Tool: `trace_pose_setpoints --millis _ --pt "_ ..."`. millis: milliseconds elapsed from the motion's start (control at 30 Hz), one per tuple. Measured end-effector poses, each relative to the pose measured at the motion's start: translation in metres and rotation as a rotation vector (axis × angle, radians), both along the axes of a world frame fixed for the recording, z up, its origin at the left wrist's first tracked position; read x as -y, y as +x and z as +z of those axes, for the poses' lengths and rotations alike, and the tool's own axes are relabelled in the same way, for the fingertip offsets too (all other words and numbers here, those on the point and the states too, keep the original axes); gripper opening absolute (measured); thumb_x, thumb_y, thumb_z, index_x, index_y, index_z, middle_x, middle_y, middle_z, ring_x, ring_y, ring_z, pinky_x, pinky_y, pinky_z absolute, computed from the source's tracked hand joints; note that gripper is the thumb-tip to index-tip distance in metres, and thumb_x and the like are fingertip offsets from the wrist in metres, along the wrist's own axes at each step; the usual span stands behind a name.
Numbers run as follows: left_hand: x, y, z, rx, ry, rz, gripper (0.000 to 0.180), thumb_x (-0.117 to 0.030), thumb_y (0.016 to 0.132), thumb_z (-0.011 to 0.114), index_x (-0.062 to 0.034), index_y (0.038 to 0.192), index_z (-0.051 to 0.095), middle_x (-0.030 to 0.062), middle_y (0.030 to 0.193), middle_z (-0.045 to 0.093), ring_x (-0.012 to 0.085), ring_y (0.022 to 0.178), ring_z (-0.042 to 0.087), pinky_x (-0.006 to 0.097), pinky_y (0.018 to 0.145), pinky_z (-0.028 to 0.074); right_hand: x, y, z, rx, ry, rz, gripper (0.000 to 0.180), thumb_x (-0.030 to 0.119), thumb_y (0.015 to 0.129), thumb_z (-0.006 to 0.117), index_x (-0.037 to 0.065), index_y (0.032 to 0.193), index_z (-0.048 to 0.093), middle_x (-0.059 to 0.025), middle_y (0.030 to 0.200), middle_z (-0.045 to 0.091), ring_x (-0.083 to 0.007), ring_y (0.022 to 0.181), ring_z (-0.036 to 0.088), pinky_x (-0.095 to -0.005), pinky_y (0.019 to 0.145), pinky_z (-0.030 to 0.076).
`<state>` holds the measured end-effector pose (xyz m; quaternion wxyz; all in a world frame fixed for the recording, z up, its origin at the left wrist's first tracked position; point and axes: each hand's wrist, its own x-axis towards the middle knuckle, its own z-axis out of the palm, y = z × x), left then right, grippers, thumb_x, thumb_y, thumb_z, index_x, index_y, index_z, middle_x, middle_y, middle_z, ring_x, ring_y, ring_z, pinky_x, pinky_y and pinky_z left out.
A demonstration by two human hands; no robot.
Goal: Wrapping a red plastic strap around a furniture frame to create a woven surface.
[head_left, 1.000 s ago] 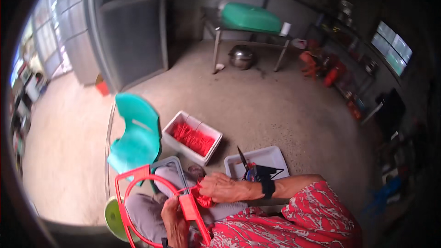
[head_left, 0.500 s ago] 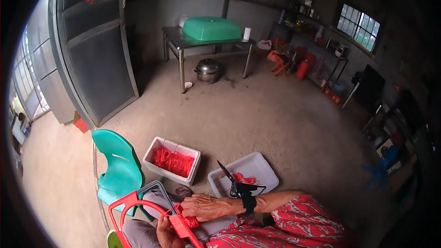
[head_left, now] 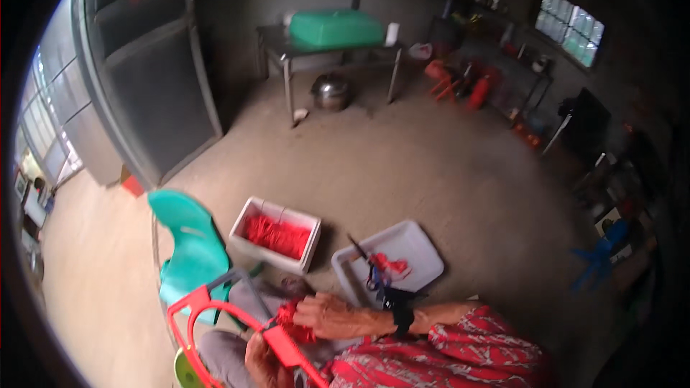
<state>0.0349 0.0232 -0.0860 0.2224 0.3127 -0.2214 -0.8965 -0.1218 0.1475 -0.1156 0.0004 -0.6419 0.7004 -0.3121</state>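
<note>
Across my lap lies a frame of red bars [head_left: 289, 348] and grey metal tubing, possibly part of a folding seat or carrier. My left hand [head_left: 264, 365] is closed against the red bar, its fingers partly hidden. My right hand [head_left: 332, 316] is on the far side of the bar, closed over a bundle of red cord [head_left: 290, 314]. A black wristband [head_left: 402, 318] with a dark mount sits on my right wrist. Beyond that wrist, scissors [head_left: 374, 273] point up over the white tray; whether they rest on it cannot be told.
A white box [head_left: 310, 250] of red cord stands ahead on the floor. Right of it, the white tray [head_left: 429, 262] holds loose red strands. A green chair [head_left: 188, 244] is at my left. Farther back are a table [head_left: 277, 42], a steel pot [head_left: 330, 92] and cluttered shelves.
The view has shifted, with the room appearing higher and slightly to the right. My right hand has drawn back slightly from the bar, and more of the red bundle shows.
</note>
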Motion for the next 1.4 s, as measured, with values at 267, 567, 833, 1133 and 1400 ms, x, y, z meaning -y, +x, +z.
trace_pose_setpoints --millis 267,567,833,1133,1400 --pt "0.008 -0.010 -0.020 0.019 0.010 -0.027 0.018 -0.010 0.089 0.061 0.0025 0.101 0.059 0.0100 0.093 0.065 0.0202 0.083 0.065 0.033 0.077 0.055 -0.007 -0.008 0.023 1.085 -0.167 -0.171 0.028 0.005 0.078 0.072 0.003 0.104 0.061 -0.0046 0.096 0.064 -0.0105 0.092 0.060 -0.0262 0.083 0.049" --pt "0.011 0.006 -0.020 0.008 0.039 0.068 0.017 -0.009 0.090 0.061 0.0047 0.101 0.060 0.0132 0.091 0.067 0.0201 0.079 0.066 0.033 0.074 0.056 0.011 -0.017 0.013 0.029 0.041 -0.103 0.027 -0.001 0.065 0.062 0.003 0.091 0.058 -0.0130 0.084 0.056 -0.0333 0.078 0.057 -0.0402 0.069 0.048" --pt "0.009 0.015 -0.026 -0.008 -0.063 0.108 0.018 -0.010 0.089 0.063 0.0033 0.101 0.060 0.0112 0.088 0.067 0.0177 0.076 0.066 0.031 0.071 0.057 0.058 -0.010 0.028 -0.003 -0.158 -0.151 0.029 -0.001 0.063 0.064 0.006 0.090 0.056 -0.0092 0.078 0.055 -0.0291 0.074 0.059 -0.0397 0.058 0.048" --pt "0.016 0.021 -0.028 -0.042 -0.083 0.090 0.024 -0.013 0.091 0.061 0.0040 0.106 0.055 0.0158 0.095 0.067 0.0248 0.086 0.068 0.037 0.077 0.058 0.041 -0.014 0.022 0.573 -0.255 -0.168 0.038 -0.008 0.070 0.067 0.006 0.105 0.062 -0.0045 0.090 0.066 -0.0171 0.081 0.065 -0.0317 0.069 0.051" --pt "0.013 0.013 -0.024 -0.034 -0.010 0.153 0.023 -0.008 0.088 0.062 0.0039 0.107 0.057 0.0102 0.087 0.066 0.0168 0.076 0.065 0.032 0.073 0.057 0.025 -0.017 0.041 1.483 -0.212 -0.102 0.041 0.004 0.077 0.075 0.005 0.115 0.060 -0.0014 0.099 0.062 -0.0087 0.093 0.057 -0.0262 0.087 0.045"
